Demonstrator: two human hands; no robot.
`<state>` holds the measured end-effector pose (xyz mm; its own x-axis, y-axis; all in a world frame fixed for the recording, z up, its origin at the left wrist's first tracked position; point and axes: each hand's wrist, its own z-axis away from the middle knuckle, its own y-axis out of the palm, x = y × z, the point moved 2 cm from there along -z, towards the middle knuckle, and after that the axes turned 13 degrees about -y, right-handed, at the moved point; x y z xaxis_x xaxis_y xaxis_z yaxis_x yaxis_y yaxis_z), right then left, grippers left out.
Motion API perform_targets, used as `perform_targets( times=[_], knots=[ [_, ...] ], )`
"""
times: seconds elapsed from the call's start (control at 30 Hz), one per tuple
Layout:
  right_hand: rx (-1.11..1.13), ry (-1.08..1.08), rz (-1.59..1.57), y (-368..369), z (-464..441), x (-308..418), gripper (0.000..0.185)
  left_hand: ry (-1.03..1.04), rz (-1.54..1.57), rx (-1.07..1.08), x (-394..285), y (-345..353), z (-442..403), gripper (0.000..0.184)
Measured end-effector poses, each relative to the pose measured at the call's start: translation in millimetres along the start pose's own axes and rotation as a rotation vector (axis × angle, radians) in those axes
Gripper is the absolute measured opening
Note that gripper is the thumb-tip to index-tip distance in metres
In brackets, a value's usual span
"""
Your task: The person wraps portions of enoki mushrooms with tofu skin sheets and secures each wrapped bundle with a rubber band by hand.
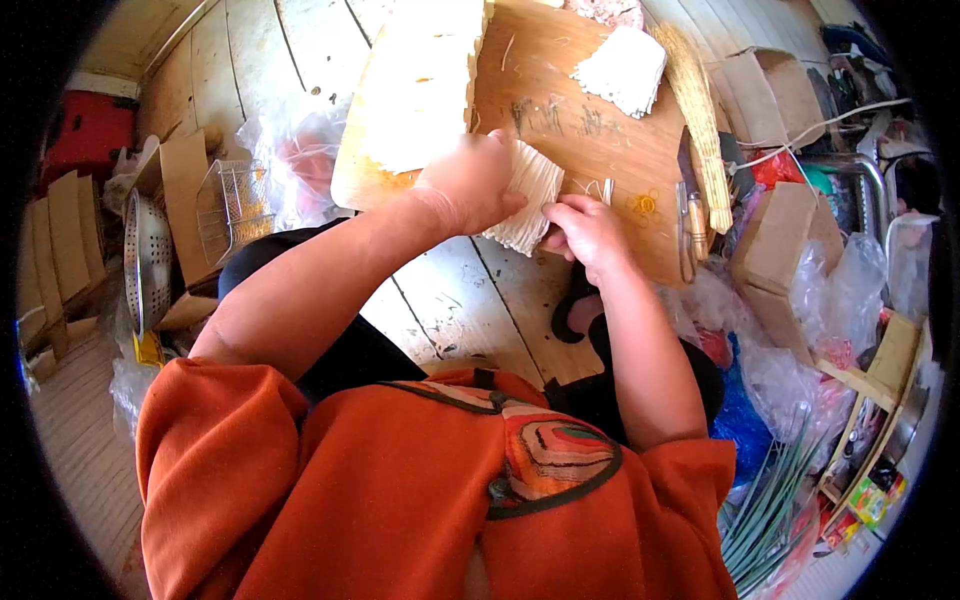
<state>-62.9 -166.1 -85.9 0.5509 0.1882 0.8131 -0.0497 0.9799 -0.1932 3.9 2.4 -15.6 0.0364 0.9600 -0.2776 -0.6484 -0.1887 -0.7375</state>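
A bundle of pale, ridged strips [530, 200] sits between the two hands at the near edge of a wooden board [560, 110], its lower end reaching past the edge. The left hand [466, 185] lies against its left side, thumb toward the strips; a blur covers the knuckles and the fingertips are hidden, so how firmly it grips cannot be told. The right hand [588, 230] pinches the lower right corner between thumb and fingers, some of them out of sight behind it.

Just beside the right hand, yellow bands [643, 204] lie on the board. A second bundle [626, 70] rests farther up. Pale sheets [420, 85] cover much of the board's left side, washed out by glare and cut off by the top of the view. Along the right edge lie a straw brush [697, 125] and dark-bladed tools [688, 190], their shapes partly overlapping.
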Motion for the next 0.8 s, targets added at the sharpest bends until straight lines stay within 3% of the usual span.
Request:
perform_targets(
  times=[0.07, 0.2, 0.4, 0.47, 0.5, 0.57, 0.6, 0.67, 0.8],
  knots=[
    [0.01, -0.025, -0.05, -1.8, 0.4, -3.1, 0.029, 0.049, -0.006, -0.058, -1.8, 0.8, -2.7, 0.062],
    [-0.013, -0.058, -0.17, -12.4, 7.7, -1.0, 0.028, 0.056, 0.238, -0.063, 8.0, 20.3, -18.4, 0.07],
    [-0.037, -0.122, 0.051, -19.2, 16.1, 18.4, 0.033, -0.127, 0.519, 0.323, 5.7, 30.2, -20.9, 0.076],
    [-0.071, -0.179, 0.114, -13.8, 2.7, -1.7, 0.031, 0.026, -0.004, -0.089, 11.2, 43.9, -30.7, 0.072],
    [-0.103, -0.236, 0.178, -12.2, -2.8, -8.1, 0.028, 0.025, -0.005, -0.089, 9.4, 40.3, -24.7, 0.072],
    [-0.099, -0.254, 0.232, -12.5, -4.8, -3.9, 0.028, 0.27, -0.063, -0.526, -1.0, 22.6, -0.8, 0.046],
    [-0.097, -0.27, 0.291, -13.4, -4.8, -1.1, 0.029, 0.269, -0.062, -0.525, -1.1, 24.0, 0.7, 0.046],
    [-0.085, -0.274, 0.236, -9.6, -4.2, 3.2, 0.029, 0.621, -0.047, -0.307, -5.4, 30.9, 6.3, 0.034],
    [-0.063, -0.273, 0.169, -11.2, -12.6, -5.4, 0.033, 0.642, -0.042, -0.336, 0.9, 44.1, -1.7, 0.031]
  ],
)
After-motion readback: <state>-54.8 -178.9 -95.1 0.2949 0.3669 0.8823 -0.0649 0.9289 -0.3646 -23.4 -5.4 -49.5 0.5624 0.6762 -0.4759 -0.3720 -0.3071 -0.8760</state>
